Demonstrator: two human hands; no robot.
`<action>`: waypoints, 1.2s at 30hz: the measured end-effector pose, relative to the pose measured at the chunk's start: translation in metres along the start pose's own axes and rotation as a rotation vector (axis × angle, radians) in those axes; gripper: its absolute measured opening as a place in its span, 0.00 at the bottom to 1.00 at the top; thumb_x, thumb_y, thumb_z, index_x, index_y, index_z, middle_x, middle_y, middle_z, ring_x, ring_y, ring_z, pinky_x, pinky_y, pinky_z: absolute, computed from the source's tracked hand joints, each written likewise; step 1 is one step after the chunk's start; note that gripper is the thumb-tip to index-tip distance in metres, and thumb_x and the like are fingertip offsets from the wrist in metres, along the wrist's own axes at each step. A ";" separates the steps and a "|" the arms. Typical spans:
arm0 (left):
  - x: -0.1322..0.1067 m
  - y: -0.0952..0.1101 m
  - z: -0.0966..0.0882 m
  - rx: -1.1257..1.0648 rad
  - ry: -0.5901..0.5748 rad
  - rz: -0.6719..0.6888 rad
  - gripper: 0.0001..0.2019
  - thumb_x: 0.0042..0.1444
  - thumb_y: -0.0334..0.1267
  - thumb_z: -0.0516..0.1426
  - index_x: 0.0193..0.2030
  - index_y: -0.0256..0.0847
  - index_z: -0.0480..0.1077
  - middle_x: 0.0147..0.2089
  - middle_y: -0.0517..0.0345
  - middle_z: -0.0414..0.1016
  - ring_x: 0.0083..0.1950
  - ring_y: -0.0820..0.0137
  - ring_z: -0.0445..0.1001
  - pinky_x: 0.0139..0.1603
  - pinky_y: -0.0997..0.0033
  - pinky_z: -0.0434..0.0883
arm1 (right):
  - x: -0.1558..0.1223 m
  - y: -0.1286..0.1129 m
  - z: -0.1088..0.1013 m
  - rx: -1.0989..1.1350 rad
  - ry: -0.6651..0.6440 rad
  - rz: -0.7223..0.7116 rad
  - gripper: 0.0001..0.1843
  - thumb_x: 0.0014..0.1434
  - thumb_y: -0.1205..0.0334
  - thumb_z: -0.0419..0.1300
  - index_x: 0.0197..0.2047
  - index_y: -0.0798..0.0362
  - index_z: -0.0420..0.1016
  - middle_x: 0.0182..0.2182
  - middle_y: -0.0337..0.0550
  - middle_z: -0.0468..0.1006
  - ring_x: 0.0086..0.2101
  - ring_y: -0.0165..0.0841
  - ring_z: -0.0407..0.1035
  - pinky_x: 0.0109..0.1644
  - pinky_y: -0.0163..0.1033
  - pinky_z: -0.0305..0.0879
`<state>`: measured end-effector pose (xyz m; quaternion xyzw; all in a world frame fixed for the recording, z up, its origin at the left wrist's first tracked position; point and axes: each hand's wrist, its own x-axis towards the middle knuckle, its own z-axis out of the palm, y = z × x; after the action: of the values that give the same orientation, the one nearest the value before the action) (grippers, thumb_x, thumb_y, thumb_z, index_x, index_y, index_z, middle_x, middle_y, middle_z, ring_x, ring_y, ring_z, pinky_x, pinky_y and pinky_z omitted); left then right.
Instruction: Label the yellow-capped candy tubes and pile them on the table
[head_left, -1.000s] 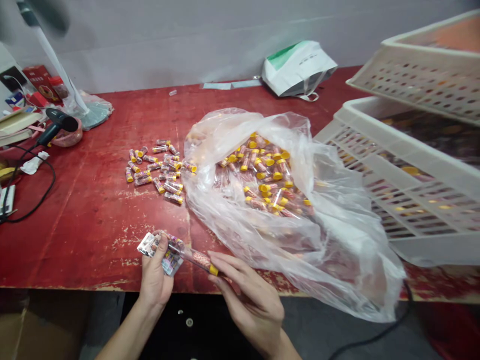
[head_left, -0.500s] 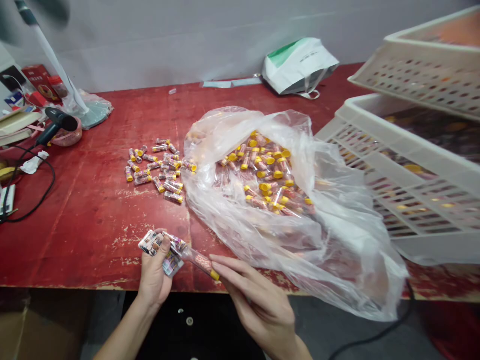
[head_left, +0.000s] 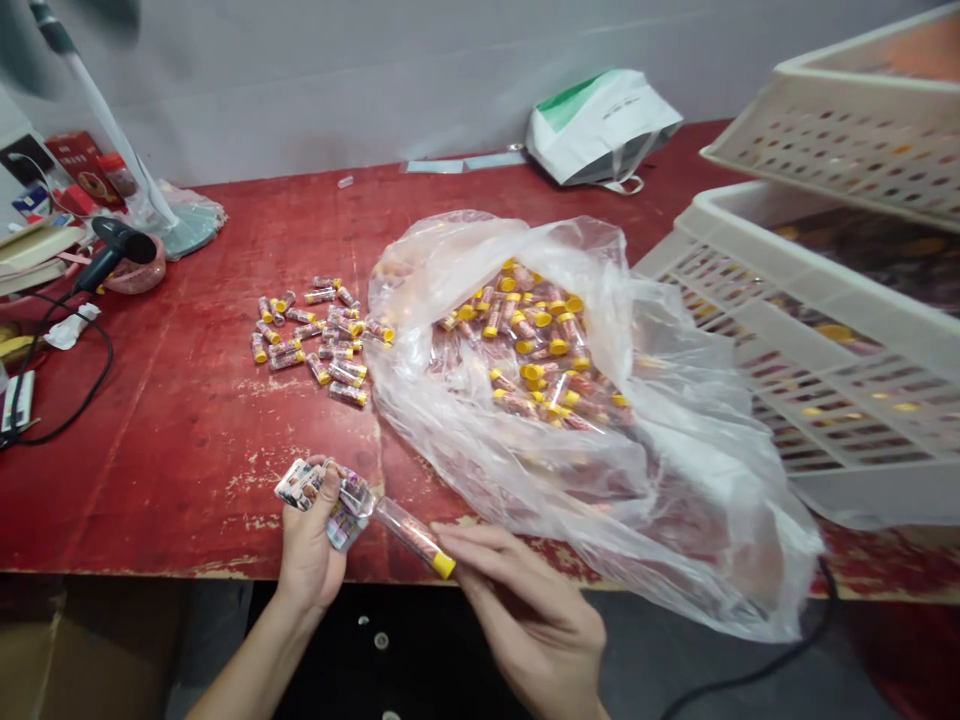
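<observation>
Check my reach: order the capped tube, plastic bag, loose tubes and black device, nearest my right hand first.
1. Capped tube, at the right hand.
2. Plastic bag, just ahead.
3. Loose tubes, ahead left.
4. Black device, far left.

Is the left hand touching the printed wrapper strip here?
Touching: the head view shows the left hand gripping the printed wrapper strip, with the thumb pressed on it.

Bright, even indoor light; glare on the clear tube (head_left: 409, 535) and plastic bag (head_left: 697, 480); faint, soft shadows; edges bowed; top-left corner blurred.
</observation>
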<state>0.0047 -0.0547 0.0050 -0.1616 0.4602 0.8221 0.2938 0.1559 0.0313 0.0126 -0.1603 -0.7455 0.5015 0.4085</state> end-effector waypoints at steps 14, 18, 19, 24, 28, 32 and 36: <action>0.005 0.000 -0.007 0.054 -0.122 -0.002 0.20 0.38 0.36 0.72 0.39 0.42 0.72 0.31 0.66 0.75 0.31 0.77 0.74 0.35 0.77 0.73 | 0.000 0.005 -0.004 0.047 0.042 0.085 0.17 0.59 0.76 0.60 0.45 0.47 0.82 0.38 0.45 0.83 0.39 0.35 0.78 0.41 0.36 0.77; 0.005 -0.004 -0.007 0.059 -0.122 -0.011 0.19 0.41 0.37 0.71 0.40 0.43 0.72 0.32 0.65 0.75 0.30 0.76 0.74 0.35 0.75 0.73 | -0.006 0.011 -0.003 0.269 0.110 0.255 0.15 0.61 0.72 0.60 0.45 0.45 0.82 0.40 0.44 0.82 0.30 0.32 0.78 0.31 0.33 0.78; 0.004 -0.005 -0.006 0.059 -0.120 -0.020 0.19 0.41 0.38 0.71 0.40 0.43 0.72 0.32 0.65 0.75 0.30 0.76 0.74 0.35 0.75 0.73 | -0.006 0.012 -0.002 0.324 0.108 0.281 0.14 0.61 0.71 0.60 0.45 0.45 0.82 0.39 0.44 0.82 0.28 0.31 0.78 0.29 0.33 0.78; 0.003 -0.008 -0.006 0.055 -0.112 -0.044 0.20 0.39 0.38 0.72 0.39 0.41 0.72 0.32 0.65 0.75 0.30 0.76 0.74 0.34 0.77 0.72 | -0.002 0.011 -0.002 0.310 0.044 0.266 0.12 0.60 0.71 0.61 0.43 0.48 0.82 0.37 0.45 0.82 0.27 0.32 0.78 0.29 0.35 0.78; 0.002 -0.007 -0.008 0.090 -0.149 -0.060 0.20 0.40 0.39 0.72 0.40 0.42 0.71 0.31 0.65 0.74 0.29 0.77 0.73 0.33 0.77 0.72 | 0.000 0.007 -0.006 0.043 -0.009 0.079 0.18 0.58 0.77 0.60 0.45 0.48 0.82 0.38 0.46 0.83 0.39 0.36 0.78 0.41 0.37 0.77; -0.003 -0.007 -0.009 0.110 -0.197 -0.090 0.24 0.39 0.38 0.72 0.43 0.44 0.71 0.32 0.64 0.75 0.31 0.73 0.76 0.35 0.73 0.74 | -0.004 0.007 -0.004 -0.031 -0.041 -0.052 0.24 0.57 0.81 0.59 0.50 0.47 0.79 0.41 0.45 0.82 0.41 0.35 0.78 0.45 0.38 0.76; -0.008 -0.009 -0.009 0.130 -0.214 -0.141 0.26 0.36 0.39 0.73 0.44 0.41 0.71 0.36 0.56 0.79 0.36 0.66 0.79 0.39 0.67 0.75 | -0.005 0.011 0.008 -0.016 -0.114 0.009 0.27 0.59 0.76 0.58 0.60 0.48 0.72 0.50 0.50 0.77 0.47 0.37 0.76 0.43 0.36 0.77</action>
<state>0.0166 -0.0611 -0.0016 -0.0858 0.4662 0.7802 0.4082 0.1506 0.0277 -0.0002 -0.1383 -0.7707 0.5058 0.3619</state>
